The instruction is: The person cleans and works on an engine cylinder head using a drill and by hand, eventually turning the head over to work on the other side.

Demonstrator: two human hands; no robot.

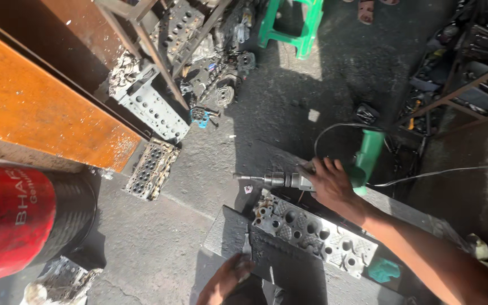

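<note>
The right hand point(330, 185) is clamped around a green-handled power tool point(312, 179), its long axis level and its bit pointing left, just above the grey cylinder head point(312, 232) lying on the bench point(227, 231). The left hand point(225, 283) grips the bench's near edge, further from the head.

Right hand point(330, 183) was extended forward from the lower right, forearm bare, palm down, fingers curled closed in a grip. Left hand point(225, 280) sat low near the bottom edge, fingers bent, pressing down; grip unclear.
</note>
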